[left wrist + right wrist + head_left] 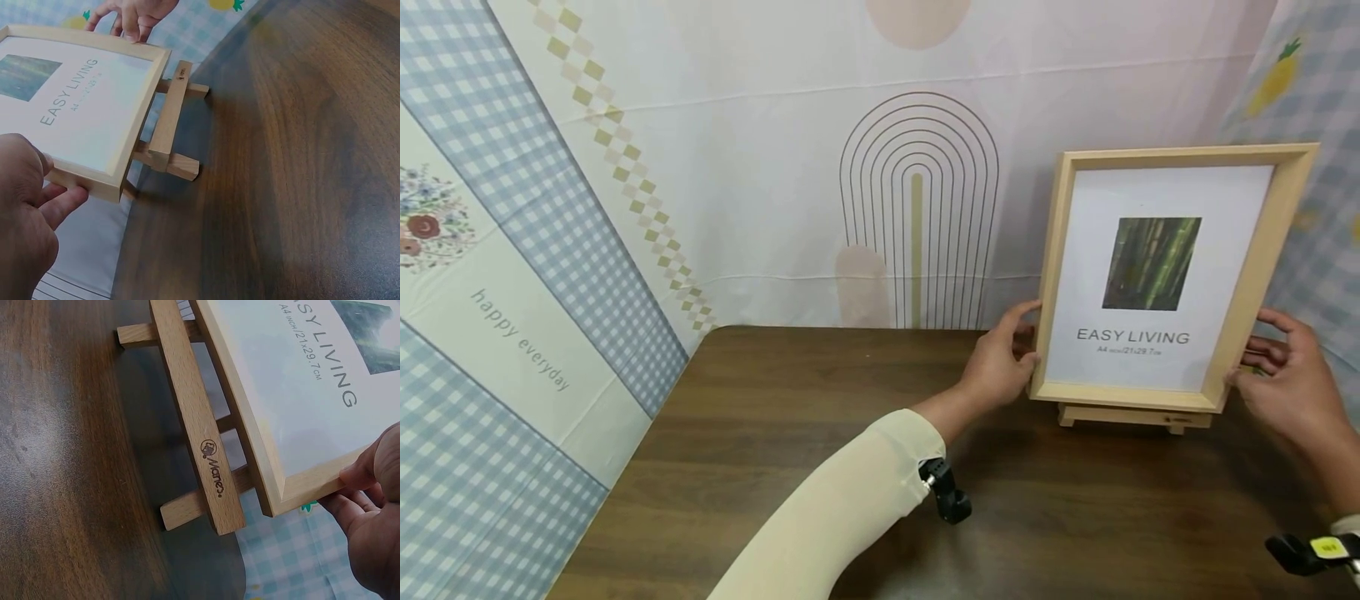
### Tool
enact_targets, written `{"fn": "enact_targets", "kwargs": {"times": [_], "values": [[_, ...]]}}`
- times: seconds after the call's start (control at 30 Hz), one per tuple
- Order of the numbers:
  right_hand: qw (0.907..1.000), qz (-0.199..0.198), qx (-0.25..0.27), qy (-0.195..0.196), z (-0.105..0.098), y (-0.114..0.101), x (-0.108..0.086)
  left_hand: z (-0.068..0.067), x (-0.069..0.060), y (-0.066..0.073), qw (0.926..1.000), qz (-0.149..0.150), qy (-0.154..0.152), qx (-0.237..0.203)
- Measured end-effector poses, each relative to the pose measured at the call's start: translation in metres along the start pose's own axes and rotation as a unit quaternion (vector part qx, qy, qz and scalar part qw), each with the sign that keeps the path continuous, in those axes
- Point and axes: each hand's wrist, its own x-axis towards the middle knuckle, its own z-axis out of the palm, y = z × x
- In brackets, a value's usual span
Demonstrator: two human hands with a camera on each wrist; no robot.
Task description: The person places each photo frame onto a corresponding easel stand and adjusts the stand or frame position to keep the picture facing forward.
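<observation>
Evidently both hands are clamped on a pale wooden rectangular picture frame [1055,275]: the left hand [1000,362] pinches its left side, and the right hand [1296,379] grips the opposite side, thumb toward the front. The frame stands nearly upright at the right of the dark brown wood-grain table [820,392], in front of a small light-wood easel [200,425]. A gap shows between its lower edge and the easel's ledge; whether its back touches the easel cannot be told.

Its white paper insert [1153,321] reads "EASY LIVING", with "A4 INCH/21x29.7CM" in smaller letters beneath, under a dark green bamboo photograph [1152,263]. Branded on the ledge is a round logo beside a word that looks like "Maries". Off to the left, a blue-and-white gingham cloth [512,200] carries the words "happy everyday" on a white band, near printed flowers.
</observation>
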Motion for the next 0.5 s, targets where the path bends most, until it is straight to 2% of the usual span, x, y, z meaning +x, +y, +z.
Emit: {"fn": "enact_targets", "kwargs": {"times": [0.5], "values": [[0.9998, 0.015, -0.009, 0.002, 0.0016, 0.0002, -0.0007, 0.0022, 0.0021, -0.0009, 1.0000, 0.002, -0.003, 0.006]]}}
